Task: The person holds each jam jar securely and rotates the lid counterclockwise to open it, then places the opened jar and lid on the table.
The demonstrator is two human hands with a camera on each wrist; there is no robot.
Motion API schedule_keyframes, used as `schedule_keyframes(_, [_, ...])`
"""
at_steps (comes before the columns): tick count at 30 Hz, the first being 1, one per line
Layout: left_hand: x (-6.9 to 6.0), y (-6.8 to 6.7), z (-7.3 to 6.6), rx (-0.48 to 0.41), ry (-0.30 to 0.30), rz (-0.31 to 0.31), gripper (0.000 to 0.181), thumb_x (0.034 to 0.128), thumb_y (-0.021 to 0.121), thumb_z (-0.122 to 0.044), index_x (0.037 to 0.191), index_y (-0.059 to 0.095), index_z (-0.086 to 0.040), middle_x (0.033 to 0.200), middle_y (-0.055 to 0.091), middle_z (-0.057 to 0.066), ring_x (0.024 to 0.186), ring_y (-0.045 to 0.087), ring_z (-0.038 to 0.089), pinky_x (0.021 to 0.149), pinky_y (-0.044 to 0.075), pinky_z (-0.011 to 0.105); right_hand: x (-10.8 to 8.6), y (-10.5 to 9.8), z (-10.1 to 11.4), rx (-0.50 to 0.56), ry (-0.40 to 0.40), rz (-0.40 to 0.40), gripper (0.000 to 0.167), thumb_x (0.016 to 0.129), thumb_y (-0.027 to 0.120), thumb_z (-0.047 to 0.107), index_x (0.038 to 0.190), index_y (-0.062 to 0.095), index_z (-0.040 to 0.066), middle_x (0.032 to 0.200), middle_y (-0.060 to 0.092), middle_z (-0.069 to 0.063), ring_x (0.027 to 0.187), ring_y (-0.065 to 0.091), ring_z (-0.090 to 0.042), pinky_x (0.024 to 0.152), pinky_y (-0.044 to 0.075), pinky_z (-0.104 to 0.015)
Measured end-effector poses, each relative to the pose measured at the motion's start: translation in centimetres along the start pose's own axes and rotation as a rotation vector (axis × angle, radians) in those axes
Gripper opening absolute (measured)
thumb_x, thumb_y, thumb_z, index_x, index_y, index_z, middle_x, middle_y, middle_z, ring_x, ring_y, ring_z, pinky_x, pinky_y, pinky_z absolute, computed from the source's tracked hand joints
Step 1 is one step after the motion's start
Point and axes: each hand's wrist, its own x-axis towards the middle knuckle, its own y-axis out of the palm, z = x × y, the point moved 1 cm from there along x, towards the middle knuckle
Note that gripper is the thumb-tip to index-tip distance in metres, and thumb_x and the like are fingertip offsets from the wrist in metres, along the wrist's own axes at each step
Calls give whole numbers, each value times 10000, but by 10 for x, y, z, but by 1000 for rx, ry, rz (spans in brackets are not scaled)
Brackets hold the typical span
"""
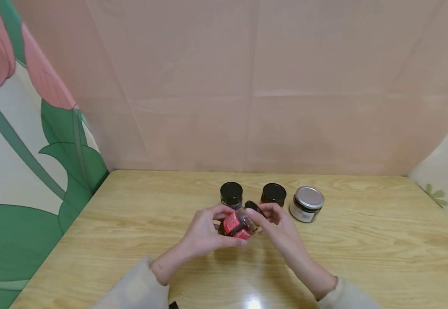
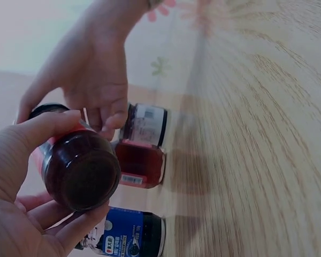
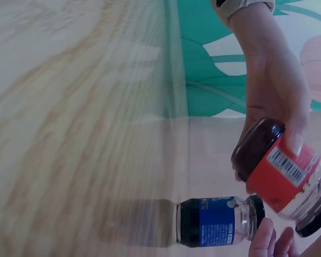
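Observation:
A glass jar (image 1: 236,224) with a red label and dark contents is held tilted above the table, its black lid (image 1: 255,208) toward the right. My left hand (image 1: 204,231) grips the jar body, thumb on the near side; the left wrist view shows the jar's dark base (image 2: 88,174). My right hand (image 1: 283,234) has its thumb and fingers around the black lid. In the right wrist view the label's barcode (image 3: 286,167) faces the camera. Whether the lid is loose cannot be told.
Behind the hands stand a blue-labelled jar (image 1: 231,194) and another black-lidded jar (image 1: 273,194). To their right is a wider jar (image 1: 307,204) with a silver lid. A pink cloth (image 1: 247,86) hangs behind the wooden table (image 1: 363,240).

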Motion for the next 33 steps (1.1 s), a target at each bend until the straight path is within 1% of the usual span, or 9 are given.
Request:
schedule_keyframes(7, [0,0,0,-5,-2,15,554,617,902,-279,1087,647,-133,1040,719,10,941,641,151,720,542,238,-1,0,2,19,-3,-20,380,833,740,244,1054,541,8,933,561,-65,856,529,-139,707,538,-310])
schedule_keyframes(13, [1,-3,2,-17,-6,31,565,613,904,-284,1101,646,-159,1054,703,-14,960,634,143,749,543,238,-1,-6,3,-76,-64,-3,392,810,765,245,1124,632,53,1063,639,-75,952,560,-131,800,480,-266])
schedule_keyframes(17, [1,-4,4,-45,-34,50,582,615,905,-270,1117,644,-134,1069,688,11,979,629,157,768,553,242,-1,-13,3,-43,-101,118,463,832,743,205,1255,603,79,1199,636,-108,1020,591,-153,868,480,-284])
schedule_keyframes(20, [1,-4,5,-61,-54,67,601,614,905,-259,1134,643,-110,1079,681,31,991,625,166,781,553,246,-1,-22,5,5,-103,260,533,847,724,202,1338,550,90,1296,589,-131,1070,588,-194,893,470,-320])
schedule_keyframes(23, [1,-3,5,-78,-68,87,607,619,902,-250,1145,640,-96,1080,683,35,997,627,164,791,551,251,0,-31,6,29,-92,371,590,840,723,196,1383,512,103,1303,582,-143,1097,580,-224,911,454,-351])
schedule_keyframes(26, [1,-3,4,-85,-73,98,606,628,898,-247,1152,637,-87,1082,685,35,1000,629,160,803,549,266,1,-36,7,25,-97,418,622,839,722,193,1407,484,101,1276,598,-153,1107,580,-239,914,448,-366])
schedule_keyframes(29, [0,-2,5,-77,-69,88,618,628,897,-259,1161,634,-90,1090,682,39,1006,626,164,807,549,275,2,-35,7,-3,-104,393,611,868,699,216,1419,462,101,1323,574,-144,1165,558,-258,940,457,-374])
schedule_keyframes(31, [0,-2,4,-50,-53,72,624,622,897,-285,1157,637,-99,1083,684,32,1004,623,162,799,544,267,2,-33,7,-74,-123,326,564,890,678,269,1397,485,116,1326,573,-119,1154,561,-244,926,469,-347])
schedule_keyframes(33, [0,-2,4,-26,-41,58,630,614,898,-310,1153,639,-114,1074,685,19,1001,621,155,787,540,264,4,-30,9,-170,-171,235,485,899,667,304,1325,547,107,1244,618,-97,1080,587,-213,869,494,-304])
